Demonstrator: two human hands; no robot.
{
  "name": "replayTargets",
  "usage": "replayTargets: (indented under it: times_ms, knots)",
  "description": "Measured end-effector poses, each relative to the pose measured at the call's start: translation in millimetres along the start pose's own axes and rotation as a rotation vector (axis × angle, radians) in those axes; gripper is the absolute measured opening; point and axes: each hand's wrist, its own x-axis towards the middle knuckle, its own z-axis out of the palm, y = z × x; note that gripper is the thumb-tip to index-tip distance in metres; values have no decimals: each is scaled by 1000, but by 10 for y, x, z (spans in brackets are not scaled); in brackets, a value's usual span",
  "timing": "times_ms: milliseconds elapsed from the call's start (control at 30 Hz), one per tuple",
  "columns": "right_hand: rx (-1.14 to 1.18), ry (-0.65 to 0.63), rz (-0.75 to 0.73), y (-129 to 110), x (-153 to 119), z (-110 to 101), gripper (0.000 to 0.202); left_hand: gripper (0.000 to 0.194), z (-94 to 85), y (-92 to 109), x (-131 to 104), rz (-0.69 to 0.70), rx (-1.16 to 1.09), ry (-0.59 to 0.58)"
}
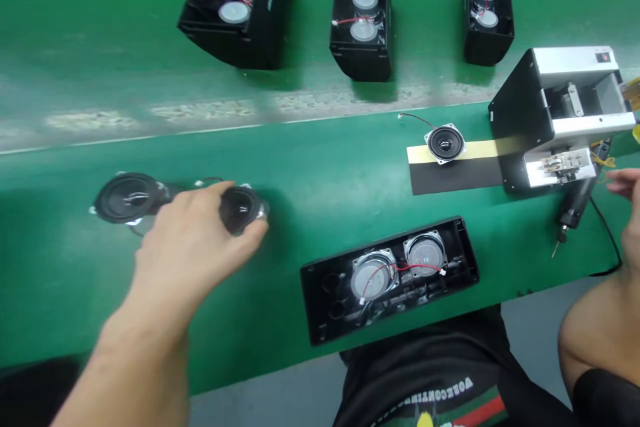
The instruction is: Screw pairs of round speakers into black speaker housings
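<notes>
My left hand (193, 230) is closed around a small round black speaker (241, 208) on the left of the green bench, thumb on its near side and fingers on its far side. Another black speaker (127, 198), somewhat blurred, lies just left of this hand. At the right edge my right hand (631, 213) is partly cut off; its visible fingers stretch out beside the screw feeder (565, 107), with nothing seen in them. Close to it lies a black electric screwdriver (575, 203). Between the hands, a long black speaker housing (323, 307) holds two speakers with red wires.
Three black speaker boxes with red wires, left (270, 30), middle (360, 63) and right (487, 47), stand along the back. One loose speaker (447, 143) rests on a yellow-and-black strip (455, 177). A black cable (607, 223) runs off the bench's front edge.
</notes>
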Motion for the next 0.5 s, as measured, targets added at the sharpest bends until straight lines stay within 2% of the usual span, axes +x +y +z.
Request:
replayTargets:
  times_ms: [100,167,200,267,333,400,500]
  knots:
    - [-412,-129,348,393,273,71,22,78,-106,120,-143,13,32,54]
    - [-491,-233,453,554,362,157,23,74,-228,360,-316,132,2,175]
    - [-477,-272,474,606,376,208,24,67,-285,513,-431,249,-59,228]
    - [-412,-310,500,676,364,319,24,47,-363,843,-686,528,-209,241]
    - [-331,-296,539,726,333,431,26,33,-369,1145,-908,717,-285,126]
    - [-202,-243,580,756,312,519,27,29,-310,1361,-1028,790,-249,69]
    - [118,-184,661,701,309,525,14,29,-178,1501,-994,852,-148,51]
